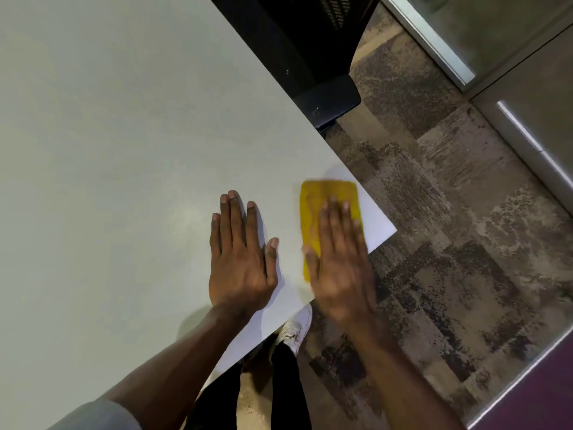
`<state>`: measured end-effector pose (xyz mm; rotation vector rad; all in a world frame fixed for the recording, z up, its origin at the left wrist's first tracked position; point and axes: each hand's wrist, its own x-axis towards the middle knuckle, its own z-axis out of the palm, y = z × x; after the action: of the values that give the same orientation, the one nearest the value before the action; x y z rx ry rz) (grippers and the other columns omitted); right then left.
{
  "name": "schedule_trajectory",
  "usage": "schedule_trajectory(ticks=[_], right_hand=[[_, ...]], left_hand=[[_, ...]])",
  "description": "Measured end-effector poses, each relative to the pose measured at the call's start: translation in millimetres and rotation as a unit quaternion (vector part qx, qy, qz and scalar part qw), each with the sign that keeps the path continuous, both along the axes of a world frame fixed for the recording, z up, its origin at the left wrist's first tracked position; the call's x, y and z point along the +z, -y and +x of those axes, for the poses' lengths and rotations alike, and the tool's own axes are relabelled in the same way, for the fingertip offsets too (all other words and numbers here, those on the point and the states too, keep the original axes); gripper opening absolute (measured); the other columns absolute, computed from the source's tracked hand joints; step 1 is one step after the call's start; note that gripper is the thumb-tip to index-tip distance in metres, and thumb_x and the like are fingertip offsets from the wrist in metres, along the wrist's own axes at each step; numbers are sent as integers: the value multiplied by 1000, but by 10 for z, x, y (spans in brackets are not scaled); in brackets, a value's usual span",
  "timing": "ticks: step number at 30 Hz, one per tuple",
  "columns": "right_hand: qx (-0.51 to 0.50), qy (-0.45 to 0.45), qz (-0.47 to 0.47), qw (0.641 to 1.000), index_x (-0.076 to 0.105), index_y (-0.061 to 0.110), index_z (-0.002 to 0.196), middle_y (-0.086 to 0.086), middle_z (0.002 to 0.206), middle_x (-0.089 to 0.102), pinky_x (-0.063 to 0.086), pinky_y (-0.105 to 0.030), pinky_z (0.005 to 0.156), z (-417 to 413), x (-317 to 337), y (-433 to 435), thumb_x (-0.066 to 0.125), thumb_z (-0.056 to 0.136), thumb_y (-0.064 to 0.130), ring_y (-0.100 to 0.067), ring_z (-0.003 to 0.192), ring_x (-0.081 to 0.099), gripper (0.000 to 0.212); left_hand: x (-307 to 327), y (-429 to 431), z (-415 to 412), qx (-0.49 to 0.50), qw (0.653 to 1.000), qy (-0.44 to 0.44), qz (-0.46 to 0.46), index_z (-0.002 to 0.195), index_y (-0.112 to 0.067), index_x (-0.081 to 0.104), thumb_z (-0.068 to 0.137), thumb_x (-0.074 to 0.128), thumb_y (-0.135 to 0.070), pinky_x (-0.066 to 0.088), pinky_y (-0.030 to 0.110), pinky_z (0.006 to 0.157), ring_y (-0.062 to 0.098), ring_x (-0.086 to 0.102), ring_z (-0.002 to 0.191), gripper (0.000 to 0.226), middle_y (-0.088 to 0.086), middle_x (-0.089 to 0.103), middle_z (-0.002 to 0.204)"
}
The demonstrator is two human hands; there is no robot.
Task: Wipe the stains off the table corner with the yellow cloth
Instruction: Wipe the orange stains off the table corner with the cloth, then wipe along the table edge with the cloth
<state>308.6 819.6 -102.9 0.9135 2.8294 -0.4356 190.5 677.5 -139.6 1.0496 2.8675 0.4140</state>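
A folded yellow cloth (pixel 313 209) lies flat on the white table (pixel 124 135), close to its near right corner (pixel 389 232). My right hand (pixel 339 262) presses down on the cloth with fingers stretched flat; it is blurred by motion and hides the cloth's lower right part. My left hand (pixel 240 259) rests palm down on the bare tabletop just left of the cloth, fingers spread, holding nothing. No stains are clear to see on the surface around the cloth.
A black office chair (pixel 325 57) stands against the table's right edge further back. Patterned brown carpet (pixel 449 243) lies beyond the corner. My white shoe (pixel 296 332) and dark trouser legs show below the table's near edge. Grey cabinet fronts (pixel 527 119) stand at right.
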Motion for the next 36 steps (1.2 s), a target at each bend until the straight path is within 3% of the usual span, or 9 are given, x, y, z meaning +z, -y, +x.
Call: schedule_trajectory(ticks=[7, 11, 15, 20, 23, 27, 31, 33, 36], right_hand=[[-72, -1, 21, 997, 5, 5, 171, -15, 181, -1, 8, -51, 137, -521, -42, -450, 29, 116, 39, -34, 169, -3, 69], [-63, -1, 26, 998, 5, 6, 171, -15, 181, 0, 12, -52, 137, -154, -26, 245, 29, 116, 38, -33, 169, -4, 68], [-151, -40, 10, 988, 1, 10, 172, -11, 182, -3, 16, -51, 138, 161, -41, 1139, 29, 115, 38, -29, 170, -6, 69], [-298, -164, -46, 939, 6, 3, 171, -11, 182, -5, 3, -31, 138, 93, -133, 1642, 40, 114, 24, -29, 170, -4, 70], [-349, -246, -79, 901, 8, -2, 169, -15, 182, -3, 4, -38, 139, -44, -155, 1498, 43, 111, 15, -30, 170, -7, 70], [-391, -317, -98, 858, 14, -3, 168, -17, 181, 1, 11, -46, 139, -105, -170, 1163, 48, 111, 22, -29, 170, -4, 71], [-402, -334, -72, 849, 29, -6, 164, -24, 178, 13, 22, -59, 134, -146, -194, 1170, 56, 109, 6, -39, 168, 6, 62], [-410, -362, -78, 834, 31, -4, 163, -24, 177, 17, 26, -59, 133, -115, -187, 1398, 53, 108, -3, -39, 168, 11, 59], [-451, -376, -110, 802, 32, 5, 165, -15, 178, 23, 32, -47, 131, -71, -132, 1889, 47, 109, 3, -30, 166, 25, 58]], left_hand=[[57, 4, -4, -17, 1000, -9, 5, 173, 4, 27, 118, 39, -38, 17, 62, 139, 45, 8, 174, 70, 31, 12, 183], [85, 16, -20, -25, 1000, -1, -14, 171, 6, 28, 120, 27, -42, 17, 63, 139, 48, 9, 173, 71, 34, 12, 182], [88, 17, -23, -33, 999, 7, -21, 174, 4, 22, 120, 23, -47, 14, 62, 140, 46, 3, 174, 74, 31, 7, 184], [104, 21, -24, -30, 999, 12, -29, 175, 2, 19, 119, 25, -50, 12, 60, 141, 43, 2, 174, 77, 28, 5, 185], [137, 12, -14, -29, 999, 5, -40, 175, 1, 18, 118, 18, -53, 11, 58, 141, 43, 4, 174, 79, 29, 6, 185], [139, 8, -12, -29, 998, -9, -64, 176, 0, 17, 116, 8, -57, 10, 56, 142, 42, 4, 175, 83, 28, 6, 185], [95, 9, -16, -29, 997, -27, -69, 175, 1, 19, 116, 11, -56, 12, 57, 141, 44, 7, 174, 83, 30, 8, 184], [78, 8, -4, -30, 997, -34, -57, 174, 3, 21, 116, 11, -56, 14, 59, 141, 45, 9, 174, 83, 31, 10, 184], [43, 23, -10, -29, 998, -38, -35, 174, 2, 23, 117, 15, -55, 14, 59, 141, 44, 10, 174, 80, 30, 12, 184]])
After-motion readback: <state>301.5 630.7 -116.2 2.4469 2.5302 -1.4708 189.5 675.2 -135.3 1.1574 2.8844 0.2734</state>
